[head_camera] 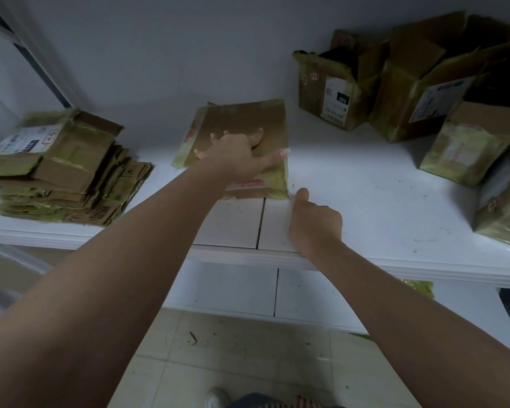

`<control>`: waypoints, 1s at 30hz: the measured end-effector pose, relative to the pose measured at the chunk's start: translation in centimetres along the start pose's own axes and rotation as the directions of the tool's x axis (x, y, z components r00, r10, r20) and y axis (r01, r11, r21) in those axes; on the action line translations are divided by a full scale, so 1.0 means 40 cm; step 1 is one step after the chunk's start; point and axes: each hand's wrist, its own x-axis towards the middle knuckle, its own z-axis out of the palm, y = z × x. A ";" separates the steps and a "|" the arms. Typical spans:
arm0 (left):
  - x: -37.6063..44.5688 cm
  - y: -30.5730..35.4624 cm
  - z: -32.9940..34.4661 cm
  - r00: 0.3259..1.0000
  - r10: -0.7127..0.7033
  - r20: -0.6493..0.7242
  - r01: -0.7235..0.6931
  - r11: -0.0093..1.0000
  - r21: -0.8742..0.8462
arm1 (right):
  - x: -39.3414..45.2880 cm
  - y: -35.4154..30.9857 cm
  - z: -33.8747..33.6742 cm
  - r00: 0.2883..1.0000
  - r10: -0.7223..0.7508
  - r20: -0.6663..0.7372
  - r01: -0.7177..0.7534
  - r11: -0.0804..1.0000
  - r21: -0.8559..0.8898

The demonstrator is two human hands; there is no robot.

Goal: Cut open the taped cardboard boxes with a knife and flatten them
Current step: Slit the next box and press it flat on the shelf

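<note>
White table (365, 184) against a pale wall, tiled floor below. At the centre, a flattened box (242, 125) lying flat, pressed down by the left hand (236, 151) with fingers spread wide. Right hand (315, 222) just near of its right corner, fingers curled; knife not visible, so contents impossible to tell. Far left, a stack of flattened boxes (59, 178), apparently done. Far right, standing boxes (418, 92), some open on top, none flattened yet: probably around midway.

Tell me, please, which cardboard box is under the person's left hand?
The flattened box mid-table, pressed by the left hand; the others lie stacked left or stand right.
</note>
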 end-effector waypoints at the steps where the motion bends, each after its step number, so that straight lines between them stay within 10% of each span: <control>1: -0.004 0.006 -0.005 1.000 -0.010 0.001 0.010 1.000 -0.007 | 0.000 0.002 -0.002 1.000 -0.008 0.005 0.008 1.000 0.003; 8: -0.051 0.064 -0.015 0.994 -0.107 -0.015 0.107 0.994 0.016 | -0.026 0.030 0.007 0.991 -0.020 -0.135 0.049 0.976 0.214; 30: -0.060 0.069 -0.026 0.996 -0.088 0.015 0.088 0.996 -0.016 | -0.019 0.003 0.002 0.996 -0.085 0.009 0.085 0.996 -0.006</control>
